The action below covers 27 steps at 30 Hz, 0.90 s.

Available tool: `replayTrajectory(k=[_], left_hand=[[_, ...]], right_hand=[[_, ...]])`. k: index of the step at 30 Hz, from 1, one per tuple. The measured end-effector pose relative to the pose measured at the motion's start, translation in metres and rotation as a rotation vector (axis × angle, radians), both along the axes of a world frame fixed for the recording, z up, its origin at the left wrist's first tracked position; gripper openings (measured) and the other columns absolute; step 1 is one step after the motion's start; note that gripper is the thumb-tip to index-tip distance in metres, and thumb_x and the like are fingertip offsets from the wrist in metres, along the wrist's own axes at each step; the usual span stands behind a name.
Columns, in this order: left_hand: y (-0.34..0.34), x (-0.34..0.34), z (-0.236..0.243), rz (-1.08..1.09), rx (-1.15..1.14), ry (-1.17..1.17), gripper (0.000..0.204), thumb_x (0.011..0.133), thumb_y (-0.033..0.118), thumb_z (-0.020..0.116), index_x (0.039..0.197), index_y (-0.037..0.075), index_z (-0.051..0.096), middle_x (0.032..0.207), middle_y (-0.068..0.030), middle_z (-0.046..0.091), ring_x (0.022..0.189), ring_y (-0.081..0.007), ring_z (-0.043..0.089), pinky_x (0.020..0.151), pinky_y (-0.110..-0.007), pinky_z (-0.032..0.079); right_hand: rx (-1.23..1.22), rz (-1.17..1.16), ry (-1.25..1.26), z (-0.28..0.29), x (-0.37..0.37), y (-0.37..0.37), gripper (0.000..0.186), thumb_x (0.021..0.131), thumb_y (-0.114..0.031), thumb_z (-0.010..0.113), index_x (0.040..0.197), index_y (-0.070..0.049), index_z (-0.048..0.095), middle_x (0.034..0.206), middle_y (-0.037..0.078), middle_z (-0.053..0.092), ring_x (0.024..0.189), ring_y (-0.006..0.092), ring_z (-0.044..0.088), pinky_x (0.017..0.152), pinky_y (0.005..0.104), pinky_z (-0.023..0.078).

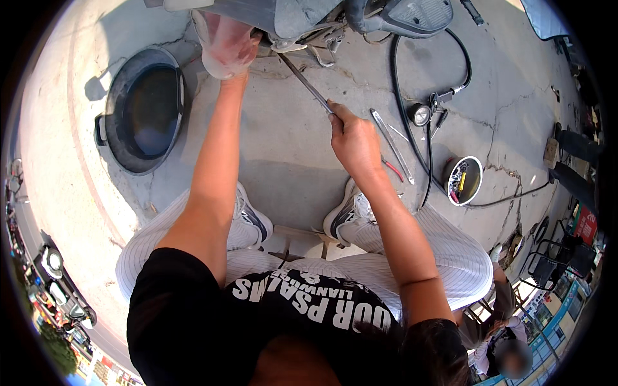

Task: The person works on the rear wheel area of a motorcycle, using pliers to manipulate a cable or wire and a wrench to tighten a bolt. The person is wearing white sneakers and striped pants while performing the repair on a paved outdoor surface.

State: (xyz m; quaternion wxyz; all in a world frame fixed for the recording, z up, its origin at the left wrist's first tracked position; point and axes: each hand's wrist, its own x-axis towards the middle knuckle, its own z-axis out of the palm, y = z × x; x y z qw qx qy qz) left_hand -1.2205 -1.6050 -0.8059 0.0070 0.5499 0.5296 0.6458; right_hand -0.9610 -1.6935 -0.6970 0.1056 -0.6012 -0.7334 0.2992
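My right hand (356, 143) is wrapped round a long flat metal tyre lever (301, 80). The lever slants up and left, its far end reaching the underside of a grey motor scooter (296, 18) at the top. My left hand (241, 76) reaches up beside the scooter, at a translucent pinkish-red piece (222, 42) that looks like a light cover. That piece hides most of the hand, so its grip cannot be made out. Right of my right hand lie a second flat metal lever (394, 147) and a red-handled plier-like tool (391, 170).
A black basin (117, 151) of dark water stands on the left. To the right, an air gauge (420, 114) with an inflator handle lies by a looping black hose (397, 83). A small pail (477, 183) holds little parts. Someone sits at lower right.
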Motion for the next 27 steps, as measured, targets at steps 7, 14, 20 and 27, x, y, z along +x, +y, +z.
replayTrajectory(k=[7,14,20,27], left_hand=[[-0.001,0.010,-0.004,0.133,-0.049,-0.006,0.043,0.076,0.025,0.072,0.113,0.008,0.057,0.109,-0.0055,0.060,0.101,-0.0221,0.054,0.084,-0.033,0.043],[-0.015,0.007,-0.031,0.119,-0.466,-0.306,0.055,0.078,0.003,0.067,0.126,0.006,0.040,0.124,-0.0048,0.043,0.113,-0.0161,0.040,0.098,-0.030,0.032],[-0.009,0.028,-0.014,-0.052,-0.278,-0.453,0.061,0.079,0.003,0.067,0.131,0.007,0.036,0.133,-0.0045,0.038,0.120,-0.0179,0.038,0.103,-0.032,0.029],[-0.004,0.009,-0.029,0.055,-0.259,-0.287,0.049,0.077,0.002,0.067,0.120,0.007,0.043,0.116,-0.0028,0.047,0.110,-0.0157,0.041,0.096,-0.029,0.033]], right_hand=[[-0.125,-0.036,0.358,-0.037,0.032,0.007,0.028,0.089,-0.015,0.054,0.116,-0.008,0.061,0.086,0.021,0.065,0.079,0.0280,0.064,0.073,0.0360,0.048],[-0.551,-0.255,0.518,-0.029,0.044,0.010,0.031,0.092,-0.016,0.052,0.121,-0.005,0.058,0.066,0.003,0.052,0.055,0.0093,0.044,0.052,0.0256,0.038],[-0.879,-0.485,0.740,-0.016,0.017,0.027,0.033,0.093,-0.016,0.050,0.124,-0.003,0.052,0.060,-0.002,0.041,0.044,0.0047,0.029,0.039,0.0230,0.020],[-0.829,-0.450,0.757,-0.023,0.039,0.019,0.034,0.095,-0.019,0.049,0.126,-0.006,0.050,0.056,-0.006,0.032,0.043,0.0035,0.024,0.038,0.0216,0.017]])
